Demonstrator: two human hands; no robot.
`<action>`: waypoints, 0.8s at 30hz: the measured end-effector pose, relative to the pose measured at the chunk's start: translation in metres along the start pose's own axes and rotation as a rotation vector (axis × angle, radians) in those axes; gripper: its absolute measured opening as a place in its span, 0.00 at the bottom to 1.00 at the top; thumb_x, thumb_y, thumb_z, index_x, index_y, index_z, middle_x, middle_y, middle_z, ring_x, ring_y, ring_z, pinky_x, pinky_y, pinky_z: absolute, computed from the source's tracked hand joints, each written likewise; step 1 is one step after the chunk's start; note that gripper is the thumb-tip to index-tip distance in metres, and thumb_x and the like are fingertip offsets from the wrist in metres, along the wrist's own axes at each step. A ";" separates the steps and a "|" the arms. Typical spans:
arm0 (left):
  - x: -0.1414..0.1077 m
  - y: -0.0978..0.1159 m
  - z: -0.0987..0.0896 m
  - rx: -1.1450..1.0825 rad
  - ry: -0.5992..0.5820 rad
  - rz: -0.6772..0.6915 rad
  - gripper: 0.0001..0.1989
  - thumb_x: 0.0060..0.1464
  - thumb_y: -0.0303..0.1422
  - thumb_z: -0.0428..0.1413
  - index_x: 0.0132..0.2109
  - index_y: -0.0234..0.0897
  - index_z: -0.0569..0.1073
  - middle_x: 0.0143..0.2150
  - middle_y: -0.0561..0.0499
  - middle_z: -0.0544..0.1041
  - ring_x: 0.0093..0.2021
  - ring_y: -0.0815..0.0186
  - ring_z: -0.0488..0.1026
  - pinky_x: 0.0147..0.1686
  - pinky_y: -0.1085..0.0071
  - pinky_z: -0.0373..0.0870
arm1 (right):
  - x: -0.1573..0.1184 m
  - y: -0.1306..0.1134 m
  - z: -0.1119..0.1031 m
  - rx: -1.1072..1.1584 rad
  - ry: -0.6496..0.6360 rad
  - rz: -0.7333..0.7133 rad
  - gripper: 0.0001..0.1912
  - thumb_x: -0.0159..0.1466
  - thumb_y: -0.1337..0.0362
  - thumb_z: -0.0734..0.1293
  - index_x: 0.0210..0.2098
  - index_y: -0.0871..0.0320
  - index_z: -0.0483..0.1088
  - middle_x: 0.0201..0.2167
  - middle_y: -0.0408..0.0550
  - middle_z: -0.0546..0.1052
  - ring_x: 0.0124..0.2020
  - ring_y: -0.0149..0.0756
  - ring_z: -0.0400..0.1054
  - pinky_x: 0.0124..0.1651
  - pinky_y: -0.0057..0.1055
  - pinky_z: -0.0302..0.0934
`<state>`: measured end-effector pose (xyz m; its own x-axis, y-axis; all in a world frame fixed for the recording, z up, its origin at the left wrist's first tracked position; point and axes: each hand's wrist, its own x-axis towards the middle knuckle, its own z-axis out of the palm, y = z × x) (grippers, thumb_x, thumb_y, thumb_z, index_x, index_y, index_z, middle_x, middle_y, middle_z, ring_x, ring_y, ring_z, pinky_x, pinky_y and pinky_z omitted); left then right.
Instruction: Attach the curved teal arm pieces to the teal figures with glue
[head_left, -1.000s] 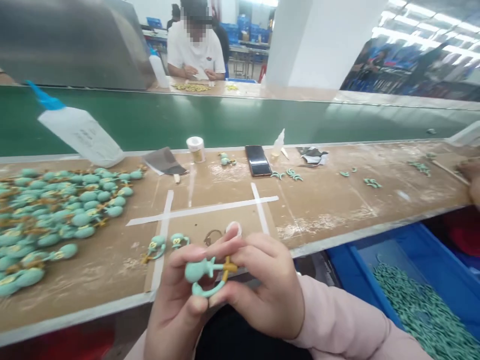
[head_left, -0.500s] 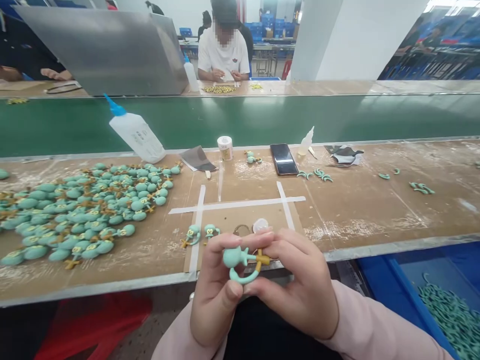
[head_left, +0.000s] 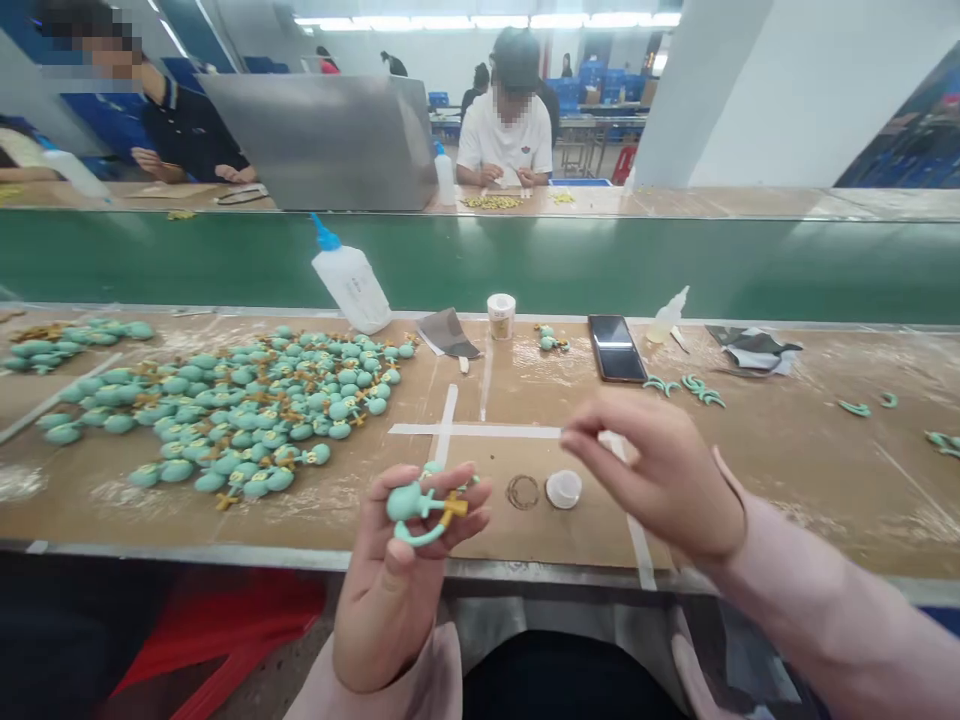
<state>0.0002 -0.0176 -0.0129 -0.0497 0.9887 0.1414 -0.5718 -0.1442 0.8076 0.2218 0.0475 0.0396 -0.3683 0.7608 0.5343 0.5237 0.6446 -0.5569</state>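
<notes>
My left hand [head_left: 405, 570] is closed around a small teal figurine [head_left: 407, 500], held up above the table's front edge. The figurine has a rounded head, a mustard-brown lower part and a curved teal arm joined at its side. Part of another teal piece shows behind my left fingers. My right hand [head_left: 660, 470] hovers over the cardboard, thumb and fingertips brought together; anything pinched there is too small to make out. Below it stands a small white cup [head_left: 563, 489] beside a dark ring mark [head_left: 523, 491].
A heap of teal figurines [head_left: 247, 410] covers the left side. Toward the back are a blue-tipped bottle [head_left: 351, 285], a white tub [head_left: 501, 316], a phone [head_left: 616, 348] and loose curved arms [head_left: 703, 390]. A green belt [head_left: 525, 260] runs beyond; people sit across it.
My right hand has let go of the figurine and moved right and up over the cardboard. My left hand alone keeps hold of it, and the camera view has shifted left.
</notes>
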 end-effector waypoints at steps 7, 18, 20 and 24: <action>0.040 0.034 -0.044 0.027 0.297 0.063 0.20 0.47 0.40 0.67 0.48 0.46 0.74 0.48 0.46 0.83 0.45 0.55 0.81 0.42 0.65 0.80 | 0.139 0.094 0.099 -0.293 -0.403 0.003 0.07 0.60 0.76 0.65 0.33 0.60 0.73 0.37 0.52 0.78 0.38 0.37 0.72 0.41 0.31 0.63; 0.096 0.035 -0.072 0.048 0.140 -0.012 0.14 0.57 0.38 0.60 0.51 0.47 0.73 0.53 0.43 0.80 0.51 0.54 0.79 0.47 0.60 0.76 | 0.148 0.103 0.134 -0.254 -0.272 0.004 0.08 0.66 0.71 0.59 0.33 0.60 0.67 0.35 0.50 0.74 0.39 0.36 0.69 0.40 0.33 0.63; 0.101 0.036 -0.070 0.112 0.094 0.034 0.13 0.59 0.37 0.58 0.52 0.47 0.73 0.54 0.43 0.80 0.52 0.53 0.78 0.50 0.55 0.74 | 0.148 0.085 0.119 -0.031 -0.217 0.010 0.05 0.66 0.69 0.60 0.33 0.59 0.66 0.33 0.47 0.73 0.35 0.33 0.67 0.37 0.32 0.63; 0.104 0.031 -0.062 0.262 0.042 0.184 0.13 0.62 0.36 0.55 0.54 0.49 0.71 0.56 0.46 0.79 0.59 0.52 0.72 0.61 0.49 0.62 | 0.141 0.037 0.090 0.413 -0.314 -0.002 0.05 0.66 0.69 0.62 0.32 0.56 0.66 0.32 0.45 0.73 0.34 0.33 0.66 0.38 0.31 0.65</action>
<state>-0.0738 0.0829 -0.0087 -0.1698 0.9452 0.2789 -0.3204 -0.3206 0.8914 0.1200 0.1849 0.0373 -0.6151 0.7042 0.3546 0.1988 0.5737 -0.7946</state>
